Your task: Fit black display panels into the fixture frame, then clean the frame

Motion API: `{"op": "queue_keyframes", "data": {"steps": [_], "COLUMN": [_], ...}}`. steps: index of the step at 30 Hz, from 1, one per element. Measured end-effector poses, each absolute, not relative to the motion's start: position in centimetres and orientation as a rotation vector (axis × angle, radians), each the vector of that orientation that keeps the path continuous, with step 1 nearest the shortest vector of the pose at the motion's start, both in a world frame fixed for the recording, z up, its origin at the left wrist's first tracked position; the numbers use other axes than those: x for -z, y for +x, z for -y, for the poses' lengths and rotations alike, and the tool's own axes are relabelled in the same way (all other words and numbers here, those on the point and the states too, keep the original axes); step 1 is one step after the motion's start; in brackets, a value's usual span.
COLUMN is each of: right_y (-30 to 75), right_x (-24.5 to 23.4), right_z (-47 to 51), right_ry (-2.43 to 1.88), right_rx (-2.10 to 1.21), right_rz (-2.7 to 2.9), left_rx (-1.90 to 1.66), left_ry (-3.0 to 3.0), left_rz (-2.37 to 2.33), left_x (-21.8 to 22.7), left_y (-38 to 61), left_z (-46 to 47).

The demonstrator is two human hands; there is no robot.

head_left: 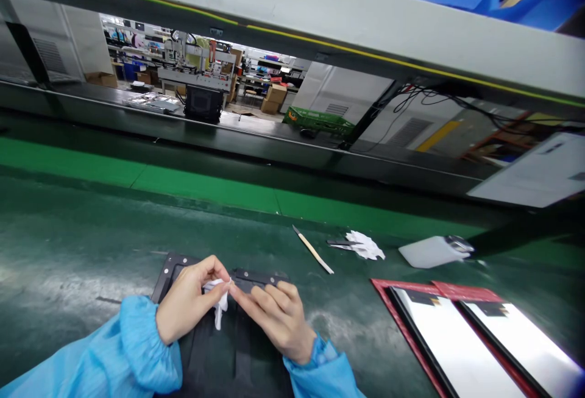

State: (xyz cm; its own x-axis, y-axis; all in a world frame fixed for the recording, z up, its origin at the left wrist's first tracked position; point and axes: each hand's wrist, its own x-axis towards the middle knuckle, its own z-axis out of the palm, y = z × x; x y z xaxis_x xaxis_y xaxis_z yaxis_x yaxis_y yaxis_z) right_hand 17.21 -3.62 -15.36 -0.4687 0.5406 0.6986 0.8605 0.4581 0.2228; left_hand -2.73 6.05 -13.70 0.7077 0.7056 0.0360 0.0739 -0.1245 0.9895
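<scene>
Both my hands meet above a black flat panel [214, 361] with a raised, screwed rim, which lies on the green bench. Between the fingertips of my left hand [192, 294] a small white wiping cloth [220, 311] is pinched, and its loose end hangs down. My right hand [278, 316] comes in from the other side, its index finger stretched to the cloth's upper edge and its other fingers curled. The right thumb is largely hidden beneath. Both fingertips touch at the cloth.
Beyond my right hand lie a thin knife [313, 250], a crumpled white cloth [364, 245] with dark tweezers [342, 242], and a tipped translucent bottle [432, 252]. White-faced panels [457, 343] rest on red padding [466, 288] at right. An overhead shelf [292, 5] crosses above.
</scene>
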Motion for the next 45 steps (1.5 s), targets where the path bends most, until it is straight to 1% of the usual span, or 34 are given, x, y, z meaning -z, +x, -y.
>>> {"op": "queue_keyframes", "data": {"steps": [18, 28, 33, 45], "right_y": [17.18, 17.01, 16.94, 17.30], "right_x": [15.42, 15.14, 14.97, 15.91], "right_z": [3.73, 3.74, 3.78, 3.94], "right_ry": [-1.171, -1.134, -1.146, -1.149], "right_rx": [0.773, 0.780, 0.764, 0.804], "right_rz": [2.172, 2.191, 2.154, 2.189], "left_rx": [-0.588, -0.567, -0.567, -0.574], "left_ry": [1.444, 1.485, 1.480, 1.518], "left_rz": [-0.569, -0.541, -0.532, -0.547], "left_x": [13.80, 14.59, 14.21, 14.50], "left_y": [-2.37, -2.41, -2.53, -2.55], "left_z": [-5.83, -6.17, -5.98, -5.94]}}
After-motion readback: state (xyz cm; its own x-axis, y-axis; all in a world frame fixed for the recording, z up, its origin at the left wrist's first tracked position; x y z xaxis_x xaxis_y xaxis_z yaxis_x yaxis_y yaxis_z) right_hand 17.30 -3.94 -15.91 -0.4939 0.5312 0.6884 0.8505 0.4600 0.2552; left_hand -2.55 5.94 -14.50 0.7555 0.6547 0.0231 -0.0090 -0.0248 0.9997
